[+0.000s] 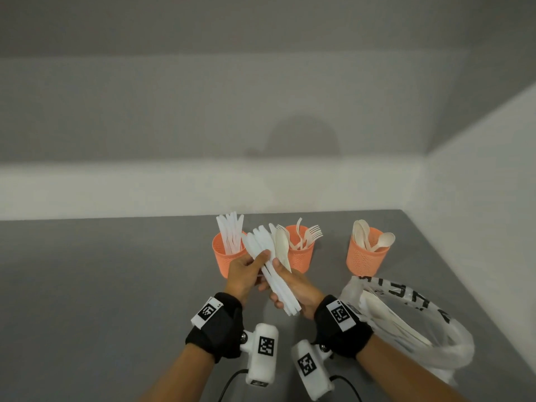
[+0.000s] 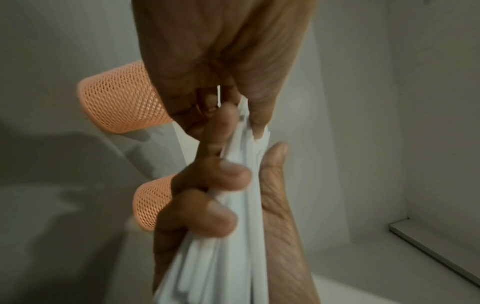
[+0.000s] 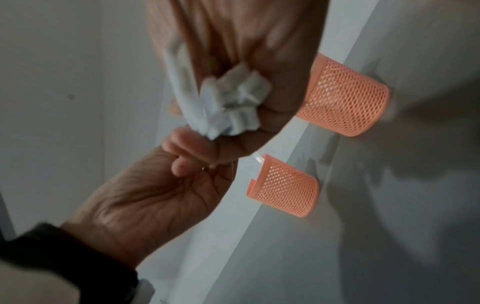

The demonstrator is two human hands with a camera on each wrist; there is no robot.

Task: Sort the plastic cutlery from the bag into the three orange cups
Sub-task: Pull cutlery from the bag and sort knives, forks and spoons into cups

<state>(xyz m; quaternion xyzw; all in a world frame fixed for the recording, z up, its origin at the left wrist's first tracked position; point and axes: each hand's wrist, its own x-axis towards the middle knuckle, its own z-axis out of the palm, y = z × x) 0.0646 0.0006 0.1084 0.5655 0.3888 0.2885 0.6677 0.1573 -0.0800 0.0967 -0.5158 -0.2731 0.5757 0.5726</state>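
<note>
Three orange mesh cups stand in a row: the left cup (image 1: 229,256) holds white knives, the middle cup (image 1: 301,253) forks, the right cup (image 1: 367,256) beige spoons. In front of the left and middle cups both hands hold a fanned bundle of white plastic cutlery (image 1: 269,265), mostly knives, with one beige spoon (image 1: 282,248) at its right side. My right hand (image 1: 278,282) grips the handles from below; its curled fingers (image 2: 221,218) wrap the bundle (image 2: 233,246). My left hand (image 1: 261,265) pinches the bundle higher up, thumb on top. The handle ends (image 3: 228,105) show in the right wrist view.
A clear plastic bag (image 1: 406,323) with black print lies open at the right, near the wall, with more pale cutlery inside. The grey tabletop (image 1: 116,285) stretches to the left. A white wall runs behind the cups. Two cups (image 3: 345,98) (image 3: 285,187) show beyond the hands.
</note>
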